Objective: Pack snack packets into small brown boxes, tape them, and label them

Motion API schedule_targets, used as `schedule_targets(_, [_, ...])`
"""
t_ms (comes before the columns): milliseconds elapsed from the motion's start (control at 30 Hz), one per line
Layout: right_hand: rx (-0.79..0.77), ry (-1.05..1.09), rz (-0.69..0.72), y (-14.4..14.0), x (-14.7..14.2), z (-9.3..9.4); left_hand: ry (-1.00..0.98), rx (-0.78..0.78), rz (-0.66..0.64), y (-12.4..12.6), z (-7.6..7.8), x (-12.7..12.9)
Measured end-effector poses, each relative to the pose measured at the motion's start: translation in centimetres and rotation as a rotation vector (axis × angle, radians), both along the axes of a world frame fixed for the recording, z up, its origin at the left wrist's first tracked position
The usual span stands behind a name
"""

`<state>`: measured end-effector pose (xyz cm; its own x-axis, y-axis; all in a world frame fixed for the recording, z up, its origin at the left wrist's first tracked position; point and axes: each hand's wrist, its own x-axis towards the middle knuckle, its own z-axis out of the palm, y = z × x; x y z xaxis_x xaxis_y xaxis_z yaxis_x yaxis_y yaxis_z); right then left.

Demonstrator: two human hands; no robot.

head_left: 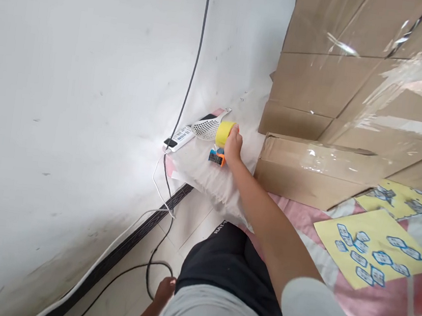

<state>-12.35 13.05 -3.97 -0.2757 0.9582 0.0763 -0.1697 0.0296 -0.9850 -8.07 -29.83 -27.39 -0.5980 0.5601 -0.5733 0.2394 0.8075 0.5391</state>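
Note:
My right hand [233, 145] is closed on a short yellow cylinder [223, 133], gripping its right side; an orange edge shows by the fingers. Whether it is a tape roll or a cup I cannot tell. Touching or just behind its left side is a white perforated skimmer [206, 127]. Below it lies a small blue, orange and black object [216, 157]. A white power strip [183, 136] lies against the wall. Down beside my leg is my left hand [166, 287], close to a black cord [148, 273]; its fingers are mostly hidden.
Large taped cardboard [312, 83] stands at the right, with a long box [310, 165] before it. Yellow sheets with stickers [364, 223] lie on a pink and white cloth [354, 309]. A dark cable [197, 59] hangs along the white wall [70, 84].

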Motion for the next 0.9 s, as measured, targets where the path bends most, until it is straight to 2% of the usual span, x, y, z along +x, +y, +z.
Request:
schedule_targets(100, [0.15,-0.13,0.029,1.3,0.1,-0.6,-0.082,-0.059,-0.032,-0.5,-0.2,-0.8])
schedule_targets(233, [0.193,-0.188,-0.011,-0.4,1.8,-0.7,-0.055,0.031,-0.044,1.2,1.1,-2.9])
schedule_targets(333, [0.171,-0.254,0.036,-3.4,4.2,-0.4,0.002,0.145,-0.095,3.5,3.3,-4.9])
schedule_targets(433, [0.119,-0.332,0.195,-6.4,8.2,-0.2,0.021,0.227,-0.246,6.9,7.0,-7.0])
schedule_targets(500, [0.068,-0.398,0.354,-8.0,11.7,0.2,0.003,0.261,-0.407,9.9,10.6,-8.1])
schedule_targets(567, [-0.036,-0.471,0.564,-9.1,15.4,1.2,-0.025,0.275,-0.567,13.2,15.5,-8.6])
schedule_targets(633, [-0.173,-0.539,0.771,-9.8,18.8,2.8,0.052,0.322,-0.756,16.6,21.5,-8.2])
schedule_targets(700, [-0.261,-0.555,0.863,-10.0,21.2,4.7,0.121,0.442,-0.909,19.5,27.8,-7.1])
schedule_targets(733, [-0.262,-0.536,0.858,-10.0,22.1,5.6,0.128,0.538,-0.928,20.7,30.8,-6.4])
schedule_targets(800, [-0.224,-0.426,0.762,-9.7,23.1,7.0,0.131,0.828,-0.856,22.8,35.7,-4.9])
schedule_targets(833, [-0.202,-0.345,0.691,-9.6,23.5,7.5,0.071,1.034,-0.778,23.8,37.4,-4.2])
schedule_targets(900, [-0.175,-0.188,0.571,-9.1,24.1,8.2,-0.098,1.377,-0.627,25.7,39.5,-2.9])
